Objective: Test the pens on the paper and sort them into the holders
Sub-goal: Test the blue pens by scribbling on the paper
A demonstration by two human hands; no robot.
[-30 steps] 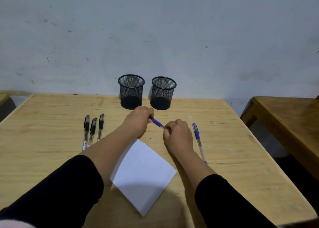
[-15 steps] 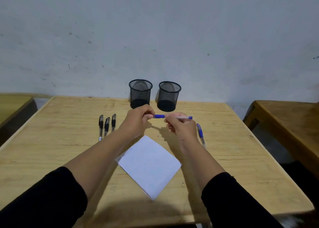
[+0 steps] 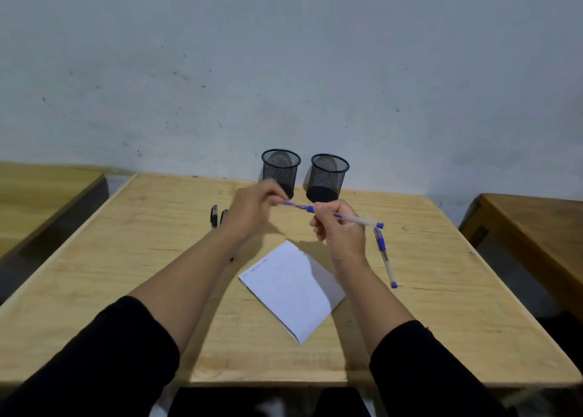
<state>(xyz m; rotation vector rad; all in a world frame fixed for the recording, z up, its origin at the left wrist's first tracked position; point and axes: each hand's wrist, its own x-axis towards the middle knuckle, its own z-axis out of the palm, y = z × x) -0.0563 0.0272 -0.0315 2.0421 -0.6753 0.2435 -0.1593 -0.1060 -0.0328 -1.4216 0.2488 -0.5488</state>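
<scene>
Both hands have come up off the counter [image 3: 426,306] since a second ago, when they were down low just above the sheet of paper [image 3: 293,290]. Now they hang in the air in front of the two mesh holders, above the far corner of the paper.

The right hand [image 3: 342,237] grips the blue pen [image 3: 347,218] around its clear barrel, fingers [image 3: 321,227] curled round it, the blue end cap sticking out to the right. The left hand [image 3: 252,211] is blurred with motion; its fingertips are closed on the blue piece at the pen's other end, which looks to be the cap. Half a second ago the two hands were closer together on the pen; they now sit a little wider apart, so I'd judge the cap is being pulled off, though I can't tell whether it has come free.

That would put the job at its opening step for this pen: uncap, then scribble on the paper, which already carries a faint line of marks near its far-left edge. The left holder [image 3: 280,170] and the right holder [image 3: 329,177], beyond the paper against the wall, both look empty. A second blue pen [image 3: 385,255] lies to the right of the paper, and black pens [image 3: 215,216] lie to its far left, partly hidden by the left wrist.
</scene>
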